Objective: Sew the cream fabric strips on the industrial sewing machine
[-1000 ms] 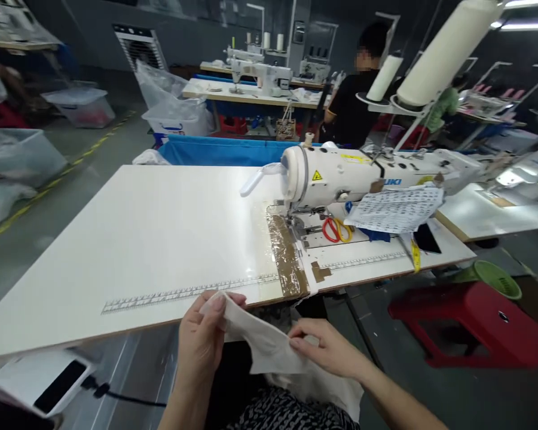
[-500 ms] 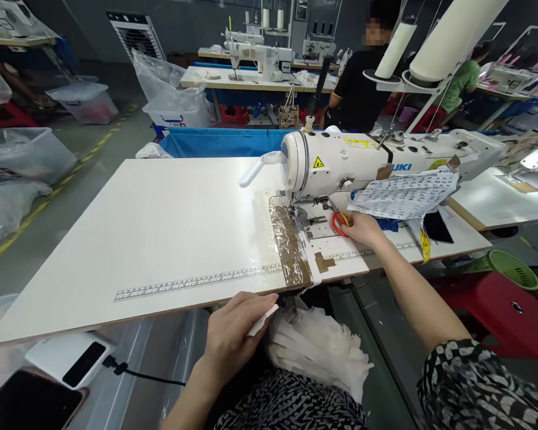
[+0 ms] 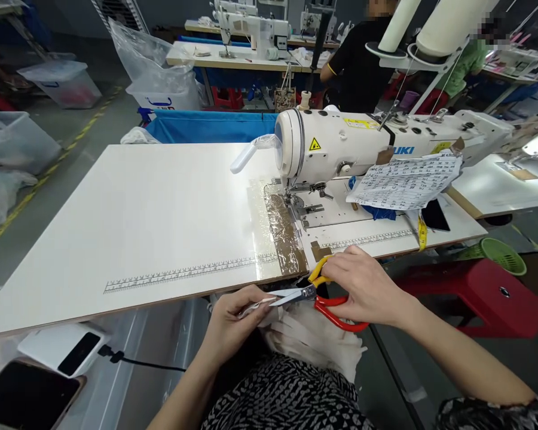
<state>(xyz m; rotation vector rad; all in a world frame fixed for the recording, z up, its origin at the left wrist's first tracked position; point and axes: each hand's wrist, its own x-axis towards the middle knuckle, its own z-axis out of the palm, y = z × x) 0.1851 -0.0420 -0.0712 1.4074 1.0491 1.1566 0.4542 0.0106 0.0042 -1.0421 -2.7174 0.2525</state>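
My right hand [image 3: 363, 286] holds scissors [image 3: 338, 301] with one red and one yellow handle, their blades parted and pointing left. The blade tips reach a thin white fabric piece [image 3: 255, 306] pinched in my left hand [image 3: 235, 319], just below the table's front edge. Under the blades, a bundle of pale fabric strips [image 3: 314, 337] lies on my lap. Behind both hands stands a white sewing machine [image 3: 332, 143] on the white table [image 3: 174, 209].
A paper sheet [image 3: 407, 179] hangs on the machine, with a yellow tape measure [image 3: 422, 233] beneath. A red stool [image 3: 484, 295] stands at right. Phone [image 3: 27, 397] and power bank [image 3: 65, 349] lie at lower left. A person [image 3: 361, 60] is beyond the machine.
My right hand has brought the scissors from the machine bed down to the front edge, beside my left hand, and their blades are now apart. My left hand has raised the white fabric slightly.
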